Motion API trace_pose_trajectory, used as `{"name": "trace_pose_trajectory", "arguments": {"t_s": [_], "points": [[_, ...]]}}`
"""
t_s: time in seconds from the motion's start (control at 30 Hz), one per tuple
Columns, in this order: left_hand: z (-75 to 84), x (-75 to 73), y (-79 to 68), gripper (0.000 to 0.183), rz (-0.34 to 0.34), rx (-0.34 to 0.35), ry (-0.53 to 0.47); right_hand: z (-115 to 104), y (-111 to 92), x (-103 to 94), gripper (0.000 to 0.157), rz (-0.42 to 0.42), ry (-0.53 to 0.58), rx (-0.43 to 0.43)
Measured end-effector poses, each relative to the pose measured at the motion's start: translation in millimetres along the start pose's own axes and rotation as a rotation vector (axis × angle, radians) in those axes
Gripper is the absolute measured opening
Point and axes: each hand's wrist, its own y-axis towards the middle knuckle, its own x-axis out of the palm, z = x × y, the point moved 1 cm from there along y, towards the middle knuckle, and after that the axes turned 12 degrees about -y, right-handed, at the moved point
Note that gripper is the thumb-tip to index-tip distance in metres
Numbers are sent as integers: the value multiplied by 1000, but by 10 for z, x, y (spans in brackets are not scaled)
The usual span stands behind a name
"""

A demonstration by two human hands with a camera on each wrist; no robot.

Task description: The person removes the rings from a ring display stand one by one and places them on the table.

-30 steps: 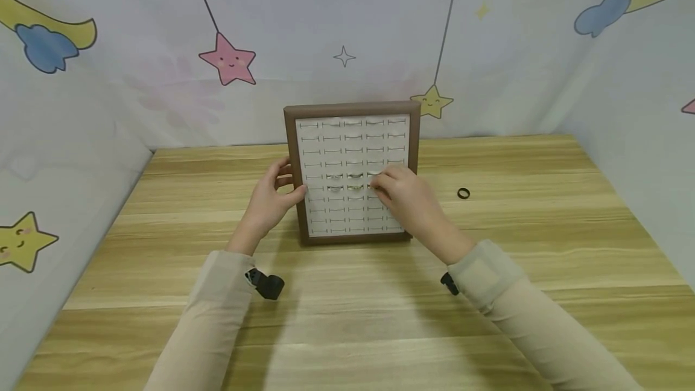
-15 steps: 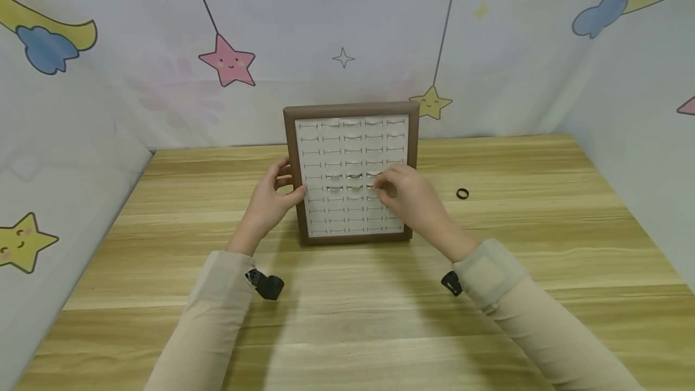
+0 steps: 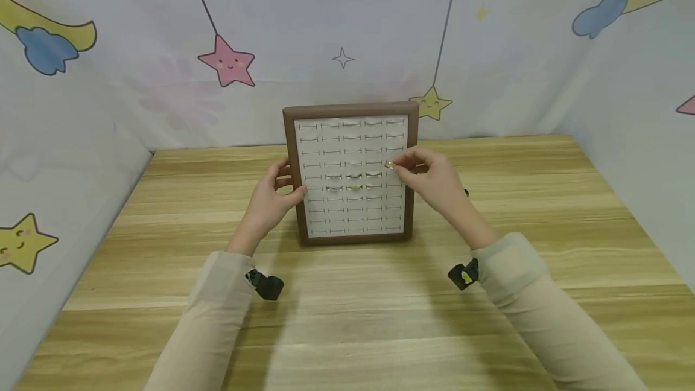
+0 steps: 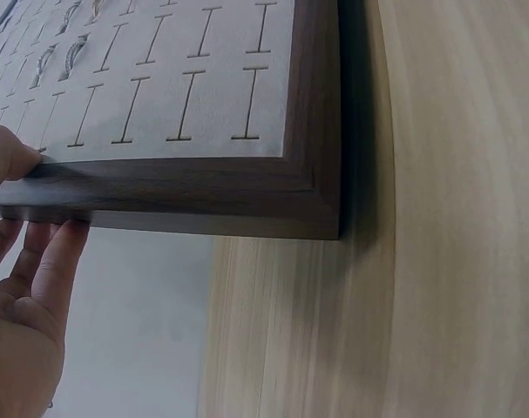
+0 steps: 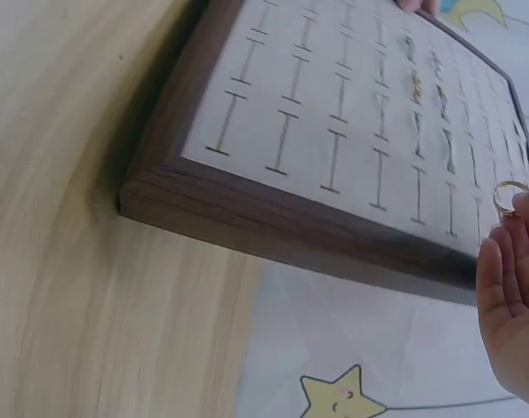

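Note:
A brown-framed ring display board (image 3: pixel 320 210) with a pale slotted face leans upright on the table. My left hand (image 3: pixel 271 198) grips its left edge, thumb on the front and fingers behind, as the left wrist view also shows. My right hand (image 3: pixel 431 177) pinches a gold ring (image 5: pixel 508 197) between thumb and fingertips, just in front of the board's right side and apart from the slots. Several rings sit in the middle slots, among them a gold-toned ring (image 3: pixel 355 187) and a silver-toned ring (image 3: pixel 334 188). Slots to their right gape slightly.
A black ring (image 3: pixel 466 192) lies on the wooden table (image 3: pixel 347 318) to the right, mostly hidden behind my right wrist. A white cloth backdrop (image 3: pixel 293 29) with printed stars stands behind the board.
My right hand has drawn back from the board's middle slots, moving up and right with the gold ring. The left hand and the board stay in place.

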Motion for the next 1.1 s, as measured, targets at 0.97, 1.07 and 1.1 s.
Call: {"name": "trace_pose_trajectory", "arguments": {"t_s": [0.97, 1.07, 1.1], "points": [[10, 4, -5, 74, 1, 2, 3, 1226, -103, -537, 21, 156, 393, 587], [10, 2, -11, 74, 0, 5, 4, 1305, -130, -524, 35, 123, 294, 599], [10, 2, -13, 74, 0, 7, 4, 1333, -135, -516, 37, 112, 257, 605]]}}
